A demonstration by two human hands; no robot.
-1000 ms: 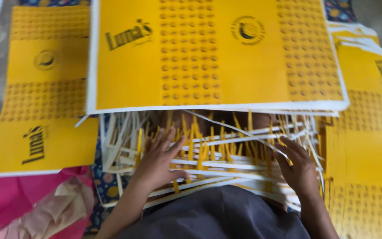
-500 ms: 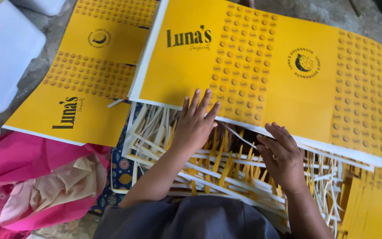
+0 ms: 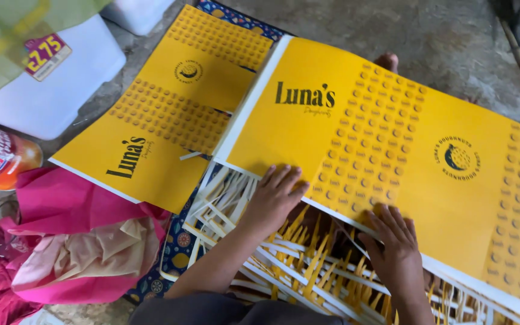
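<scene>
While both palms lie flat and open, your left hand [image 3: 274, 198] and right hand [image 3: 395, 241] have moved up from the paper strips [image 3: 308, 274] onto the yellow sheet's [image 3: 392, 156] near edge, gripping nothing.

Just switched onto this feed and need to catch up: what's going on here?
A person seated on the floor has both hands on the near edge of a large yellow printed sheet. The left hand and right hand lie flat on it, fingers spread. Under that edge is a heap of white and yellow paper strips. Another yellow sheet lies to the left, with pink cloth beside it and a white box beyond.
</scene>
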